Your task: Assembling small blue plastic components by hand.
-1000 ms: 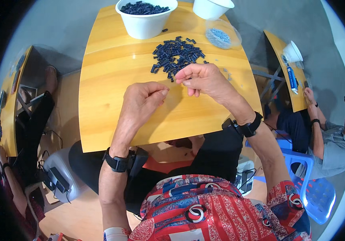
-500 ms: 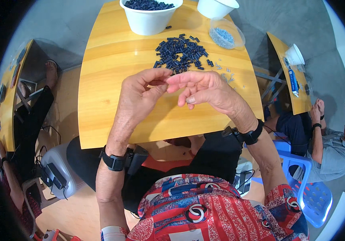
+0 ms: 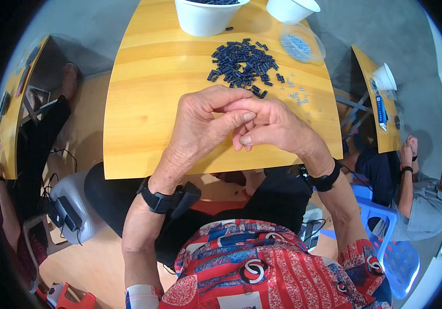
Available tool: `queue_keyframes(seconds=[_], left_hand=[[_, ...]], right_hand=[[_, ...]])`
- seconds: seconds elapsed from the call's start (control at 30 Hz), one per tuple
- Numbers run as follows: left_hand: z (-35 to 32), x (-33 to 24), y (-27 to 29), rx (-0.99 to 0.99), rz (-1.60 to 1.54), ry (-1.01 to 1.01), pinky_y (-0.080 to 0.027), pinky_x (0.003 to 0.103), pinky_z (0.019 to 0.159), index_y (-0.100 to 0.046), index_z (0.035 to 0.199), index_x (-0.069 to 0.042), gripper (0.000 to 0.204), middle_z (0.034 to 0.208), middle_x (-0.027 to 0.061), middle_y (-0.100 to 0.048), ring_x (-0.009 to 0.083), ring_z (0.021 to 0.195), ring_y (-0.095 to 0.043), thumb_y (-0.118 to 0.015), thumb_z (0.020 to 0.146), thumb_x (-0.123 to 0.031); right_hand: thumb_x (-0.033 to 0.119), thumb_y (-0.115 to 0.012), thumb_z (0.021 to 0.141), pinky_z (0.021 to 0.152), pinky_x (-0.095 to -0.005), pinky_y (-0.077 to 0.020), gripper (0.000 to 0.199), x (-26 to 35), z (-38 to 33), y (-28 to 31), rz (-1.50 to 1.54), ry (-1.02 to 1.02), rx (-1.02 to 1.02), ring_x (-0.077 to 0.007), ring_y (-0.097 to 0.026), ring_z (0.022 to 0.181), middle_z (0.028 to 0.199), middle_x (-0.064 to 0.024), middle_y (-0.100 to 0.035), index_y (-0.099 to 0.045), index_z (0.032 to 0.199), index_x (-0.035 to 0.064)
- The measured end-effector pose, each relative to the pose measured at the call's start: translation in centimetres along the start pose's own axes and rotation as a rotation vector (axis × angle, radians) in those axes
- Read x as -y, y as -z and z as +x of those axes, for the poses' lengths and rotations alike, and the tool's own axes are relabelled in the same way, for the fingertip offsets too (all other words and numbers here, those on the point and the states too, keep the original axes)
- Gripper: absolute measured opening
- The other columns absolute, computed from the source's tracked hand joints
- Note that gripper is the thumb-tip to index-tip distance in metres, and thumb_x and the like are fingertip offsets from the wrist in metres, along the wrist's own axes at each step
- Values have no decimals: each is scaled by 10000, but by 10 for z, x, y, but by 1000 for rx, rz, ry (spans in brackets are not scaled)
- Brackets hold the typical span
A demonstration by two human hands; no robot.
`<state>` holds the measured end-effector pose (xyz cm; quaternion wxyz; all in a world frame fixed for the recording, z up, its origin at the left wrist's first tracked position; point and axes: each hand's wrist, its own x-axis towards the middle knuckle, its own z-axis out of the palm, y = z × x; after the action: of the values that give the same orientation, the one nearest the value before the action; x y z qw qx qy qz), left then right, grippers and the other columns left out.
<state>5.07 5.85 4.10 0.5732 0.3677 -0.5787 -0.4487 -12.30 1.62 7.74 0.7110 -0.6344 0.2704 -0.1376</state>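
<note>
Over the near part of the yellow wooden table (image 3: pixel 149 123), my two hands meet at the fingertips. My left hand (image 3: pixel 205 116) is closed, its thumb laid across the fingers of the other hand. Curled inward, my right hand (image 3: pixel 277 123) has its thumb and fingers drawn together. Whatever lies between the fingertips is hidden. Just beyond the hands spreads a pile of small black plastic pieces (image 3: pixel 244 62). To its right lie several loose small metal screws (image 3: pixel 298 98), partly behind my right hand.
A white tub (image 3: pixel 205 20) of black pieces stands at the far edge. Another white tub (image 3: pixel 293 7) and a clear plastic container (image 3: pixel 297 47) with small silvery parts are at the far right. A seated co-worker (image 3: pixel 421 198) is beside a side table (image 3: pixel 383 134) on the right.
My hands have come closer together, and the left thumb now overlaps the right fingers. The right fingers are more curled. The whole view has shifted slightly.
</note>
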Motion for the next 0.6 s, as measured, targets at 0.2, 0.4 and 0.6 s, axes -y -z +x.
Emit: queue_keyframes(seconds=[0.2,0.4,0.6], left_hand=[[-2,-6,3,13,92,-91,-494,251,628,-690,954,22,177,749,97,-661,132,691,-604,-695,788,-42],[-2,-8,6,32,10,75,-496,243,632,-701,953,13,163,783,79,-679,124,704,-615,-648,847,-101],[2,3,5,-29,-412,276,-517,259,758,-653,1105,-24,304,871,73,-678,122,815,-626,-552,941,-258]], right_hand=[[-68,-550,783,690,-278,-518,370,-1,-5,-1,33,-61,107,-164,-647,801,993,-101,-634,-538,1150,-28],[-26,-581,823,746,-291,-519,409,-2,-7,-2,65,-36,147,-203,-646,888,1147,-132,-598,-493,1222,-3],[374,-602,895,837,-319,-498,729,-1,-4,-4,288,66,225,-265,-597,1064,1302,-180,-499,-262,1422,3]])
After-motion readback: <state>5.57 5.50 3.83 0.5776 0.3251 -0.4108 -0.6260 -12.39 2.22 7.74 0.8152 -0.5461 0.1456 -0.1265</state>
